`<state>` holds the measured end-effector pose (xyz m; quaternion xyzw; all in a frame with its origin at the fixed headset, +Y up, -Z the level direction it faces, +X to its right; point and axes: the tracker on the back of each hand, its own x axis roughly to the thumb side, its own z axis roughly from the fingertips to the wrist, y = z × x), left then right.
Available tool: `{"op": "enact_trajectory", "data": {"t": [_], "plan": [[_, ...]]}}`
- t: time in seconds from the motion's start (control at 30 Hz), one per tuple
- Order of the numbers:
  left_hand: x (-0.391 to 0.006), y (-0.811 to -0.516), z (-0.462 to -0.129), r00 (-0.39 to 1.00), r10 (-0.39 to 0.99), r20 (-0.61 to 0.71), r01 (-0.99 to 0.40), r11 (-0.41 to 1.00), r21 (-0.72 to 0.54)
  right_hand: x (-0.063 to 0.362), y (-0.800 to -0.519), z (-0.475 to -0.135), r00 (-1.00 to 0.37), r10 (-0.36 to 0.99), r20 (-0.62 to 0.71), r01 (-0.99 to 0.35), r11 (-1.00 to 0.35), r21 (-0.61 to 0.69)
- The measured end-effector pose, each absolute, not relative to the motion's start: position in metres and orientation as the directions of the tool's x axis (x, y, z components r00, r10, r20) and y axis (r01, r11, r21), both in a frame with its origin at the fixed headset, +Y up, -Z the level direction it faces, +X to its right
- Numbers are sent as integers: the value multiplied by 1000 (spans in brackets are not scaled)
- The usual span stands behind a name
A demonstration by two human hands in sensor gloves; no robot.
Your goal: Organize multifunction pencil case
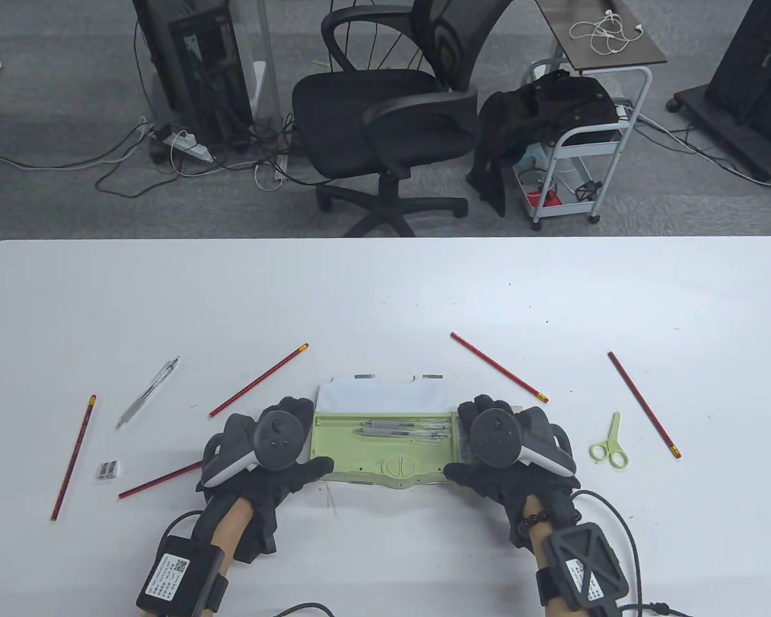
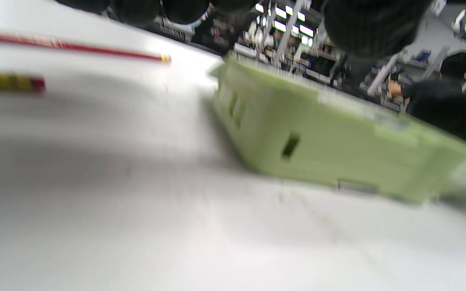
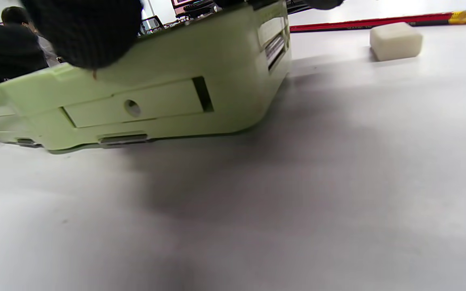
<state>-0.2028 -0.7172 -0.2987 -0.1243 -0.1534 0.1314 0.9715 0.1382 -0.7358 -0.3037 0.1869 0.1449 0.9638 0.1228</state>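
The green pencil case point(image 1: 385, 443) lies open at the table's point(image 1: 385, 289) near middle, three clear pens point(image 1: 401, 429) inside. The left hand point(image 1: 273, 450) and right hand point(image 1: 501, 450) grip its two ends, apparently steadying it. Loose around the case lie red pencils point(image 1: 259, 380), a retractable pen point(image 1: 148, 392), a sharpener point(image 1: 108, 470), scissors point(image 1: 610, 443) and an eraser point(image 3: 396, 40); nothing blocks it.

The left wrist view is blurred, and both hands hide the pencil case's point(image 1: 385, 450) ends.
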Motion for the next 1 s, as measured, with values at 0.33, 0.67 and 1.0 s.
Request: {"op": "enact_trajectory", "data": {"t": [0.33,0.67,1.0], "plan": [[-302,-648,-350,992,69,-110,-85,986,-145,138,-736,-304,-899,297,321,-188,-926,328],[-362,-702,-384,893,-217,-393,61,926,-373,138,-736,-305,-899,298,322,-186,-923,336],[-380,-730,-394,822,-336,-460,128,896,-426,138,-736,-306,-900,296,321,-181,-922,344]]}}
